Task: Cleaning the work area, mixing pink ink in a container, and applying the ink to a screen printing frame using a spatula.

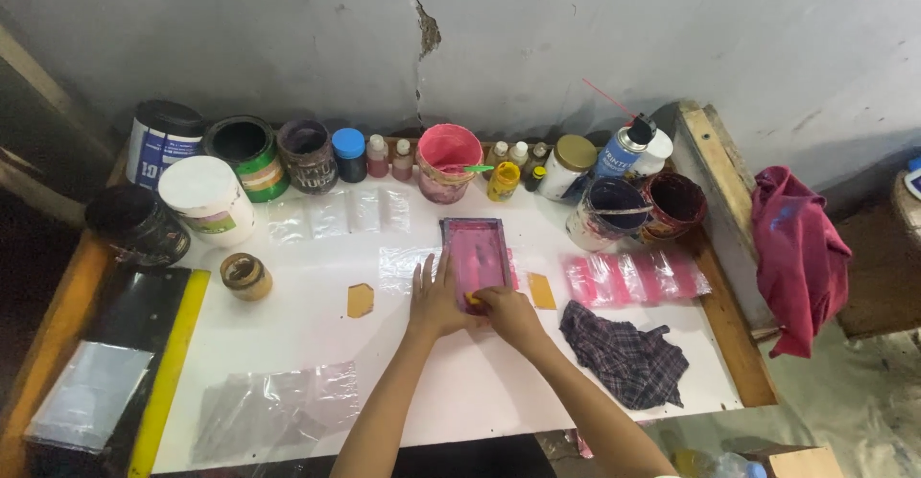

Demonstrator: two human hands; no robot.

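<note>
Head view, left hand (436,298) flat beside pink screen frame (475,253), right hand (506,307) gripping its near edge.

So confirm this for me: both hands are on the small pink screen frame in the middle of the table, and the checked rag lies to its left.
Not quite. The head view shows the left hand and right hand at the pink screen frame, but the checked rag lies to the frame's right, not its left, on the white table.
</note>
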